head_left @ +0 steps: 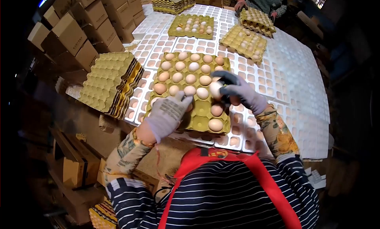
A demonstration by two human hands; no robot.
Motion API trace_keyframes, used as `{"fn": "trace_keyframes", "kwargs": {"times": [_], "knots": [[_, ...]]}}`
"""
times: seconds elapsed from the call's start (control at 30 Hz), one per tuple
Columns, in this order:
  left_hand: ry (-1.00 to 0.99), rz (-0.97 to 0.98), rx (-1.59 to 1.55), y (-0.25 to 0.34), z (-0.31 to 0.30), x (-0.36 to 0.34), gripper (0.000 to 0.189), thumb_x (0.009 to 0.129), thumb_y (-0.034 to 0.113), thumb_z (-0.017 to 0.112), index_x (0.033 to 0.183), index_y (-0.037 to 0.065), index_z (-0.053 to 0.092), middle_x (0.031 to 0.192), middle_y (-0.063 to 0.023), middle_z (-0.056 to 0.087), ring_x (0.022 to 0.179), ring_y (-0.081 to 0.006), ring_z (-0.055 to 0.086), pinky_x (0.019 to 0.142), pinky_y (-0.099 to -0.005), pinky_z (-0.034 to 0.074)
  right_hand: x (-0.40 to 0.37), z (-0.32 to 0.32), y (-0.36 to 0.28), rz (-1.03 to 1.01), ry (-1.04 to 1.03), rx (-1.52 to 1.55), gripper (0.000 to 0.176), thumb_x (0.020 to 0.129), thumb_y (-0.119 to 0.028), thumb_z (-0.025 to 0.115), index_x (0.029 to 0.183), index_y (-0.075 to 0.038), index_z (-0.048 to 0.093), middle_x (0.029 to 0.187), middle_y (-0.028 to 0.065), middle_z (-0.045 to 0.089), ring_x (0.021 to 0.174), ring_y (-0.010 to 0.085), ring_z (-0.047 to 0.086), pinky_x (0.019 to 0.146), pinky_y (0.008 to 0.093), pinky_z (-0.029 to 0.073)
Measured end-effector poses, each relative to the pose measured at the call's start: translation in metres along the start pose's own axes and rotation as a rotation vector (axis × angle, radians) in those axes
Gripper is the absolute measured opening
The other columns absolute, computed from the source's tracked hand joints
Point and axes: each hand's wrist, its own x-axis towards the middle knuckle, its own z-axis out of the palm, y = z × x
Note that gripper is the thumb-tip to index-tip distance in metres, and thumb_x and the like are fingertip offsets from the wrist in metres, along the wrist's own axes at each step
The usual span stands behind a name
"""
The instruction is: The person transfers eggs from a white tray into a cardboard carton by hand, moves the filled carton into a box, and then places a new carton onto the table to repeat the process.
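Observation:
A yellow-green egg tray (201, 120) lies in front of me, filled with rows of pale and brown eggs (190, 79) and with bare cups near its front. My left hand (168, 113), in a pale work glove, is over the tray's front left part. Its fingers curl down among the eggs, and what they hold is hidden. Over the right side, my right hand (242, 92), gloved with dark fingertips, is closed around a whitish egg (216, 90), slightly blurred. Two more eggs sit in the cups below that hand.
White plastic trays with eggs (259, 80) cover the table beneath. A stack of empty egg trays (111, 82) stands at left, beside cardboard boxes (71, 35). Farther back are partly filled trays (191, 27) and another stack (174, 1). Another person's hand (240, 4) is at the far side.

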Motion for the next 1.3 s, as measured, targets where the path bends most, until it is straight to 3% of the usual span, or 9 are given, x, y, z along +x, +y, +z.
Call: {"fn": "trace_keyframes", "kwargs": {"times": [0.13, 0.27, 0.4, 0.47, 0.7, 0.73, 0.93, 1.13, 1.3], "knots": [[-0.268, 0.115, 0.078, -0.014, 0.003, 0.025, 0.055, 0.078, 0.019, 0.078, 0.128, 0.015, 0.055, 0.118, -0.0077, 0.060, 0.091, -0.0250, 0.067, 0.075, -0.0367, 0.055, 0.004, 0.014, -0.017, -0.206, 0.009, -0.832, 0.042, 0.087, -0.029, 0.070, 0.124, -0.011, 0.064, 0.118, 0.0082, 0.056, 0.106, 0.0223, 0.061, 0.089, 0.0339, 0.055], [-0.090, -0.447, -1.647, -0.046, -0.008, 0.018, 0.040, 0.085, 0.016, 0.073, 0.122, 0.006, 0.064, 0.127, -0.0051, 0.060, 0.105, -0.0159, 0.063, 0.090, -0.0311, 0.052, 0.031, 0.062, -0.028, 0.044, 0.031, -1.613, 0.039, 0.075, -0.043, 0.077, 0.100, -0.013, 0.071, 0.126, 0.0155, 0.050, 0.112, 0.0328, 0.057, 0.088, 0.0431, 0.053], [0.070, 0.205, -0.583, -0.070, 0.022, 0.045, 0.048, 0.077, 0.012, 0.076, 0.123, 0.010, 0.063, 0.124, -0.0118, 0.058, 0.115, -0.0299, 0.059, 0.092, -0.0380, 0.051, 0.043, 0.041, -0.007, -0.170, 0.012, -1.431, 0.034, 0.072, -0.038, 0.071, 0.091, -0.010, 0.074, 0.108, 0.0181, 0.061, 0.099, 0.0322, 0.063, 0.085, 0.0449, 0.053], [-0.075, 0.066, 0.015, -0.021, 0.006, 0.060, 0.056, 0.068, 0.013, 0.079, 0.121, 0.013, 0.063, 0.124, -0.0150, 0.056, 0.111, -0.0367, 0.058, 0.089, -0.0427, 0.051, 0.030, 0.030, 0.014, -0.239, 0.231, -1.239, 0.045, 0.074, -0.050, 0.069, 0.099, -0.013, 0.071, 0.107, 0.0176, 0.061, 0.105, 0.0320, 0.062, 0.089, 0.0442, 0.052], [-0.220, -0.009, 0.042, -0.016, 0.019, 0.089, 0.068, 0.057, 0.008, 0.083, 0.122, 0.012, 0.062, 0.131, -0.0160, 0.051, 0.115, -0.0386, 0.057, 0.093, -0.0432, 0.051, -0.163, -0.024, 0.067, -0.077, 0.637, 0.063, 0.044, 0.082, -0.022, 0.081, 0.118, -0.004, 0.064, 0.106, 0.0102, 0.067, 0.097, 0.0181, 0.064, 0.089, 0.0308, 0.053], [-0.234, 0.001, 0.055, -0.014, 0.017, 0.091, 0.068, 0.057, 0.008, 0.083, 0.122, 0.012, 0.062, 0.131, -0.0160, 0.051, 0.115, -0.0386, 0.057, 0.093, -0.0432, 0.051, -0.208, -0.031, 0.037, 0.261, 0.749, 0.148, 0.044, 0.082, -0.021, 0.082, 0.119, -0.005, 0.065, 0.108, 0.0080, 0.067, 0.096, 0.0161, 0.065, 0.082, 0.0288, 0.055], [-0.181, -0.120, 0.194, -0.004, 0.028, 0.081, 0.065, 0.058, 0.004, 0.081, 0.121, 0.010, 0.063, 0.142, -0.0145, 0.049, 0.122, -0.0362, 0.055, 0.099, -0.0407, 0.050, -0.393, -0.099, 0.176, 0.439, 1.442, -0.712, 0.052, 0.073, -0.032, 0.083, 0.118, -0.015, 0.065, 0.115, 0.0144, 0.057, 0.103, 0.0352, 0.059, 0.088, 0.0438, 0.051], [-0.296, -0.147, 0.248, 0.002, 0.025, 0.096, 0.054, 0.063, 0.005, 0.080, 0.115, 0.007, 0.065, 0.124, -0.0152, 0.055, 0.110, -0.0374, 0.060, 0.091, -0.0436, 0.051, -0.447, -0.166, 0.200, 0.486, 1.149, -0.882, 0.048, 0.080, -0.035, 0.074, 0.123, -0.019, 0.063, 0.121, 0.0098, 0.053, 0.110, 0.0297, 0.058, 0.089, 0.0430, 0.051], [0.187, -0.307, -0.102, 0.054, 0.009, 0.090, 0.051, 0.074, 0.001, 0.078, 0.122, 0.004, 0.062, 0.123, -0.0124, 0.058, 0.112, -0.0287, 0.060, 0.097, -0.0383, 0.050, -0.466, -0.196, 0.191, 0.571, 0.947, -0.923, 0.047, 0.088, -0.034, 0.065, 0.132, -0.021, 0.057, 0.124, 0.0088, 0.054, 0.107, 0.0278, 0.061, 0.088, 0.0486, 0.049]]}}
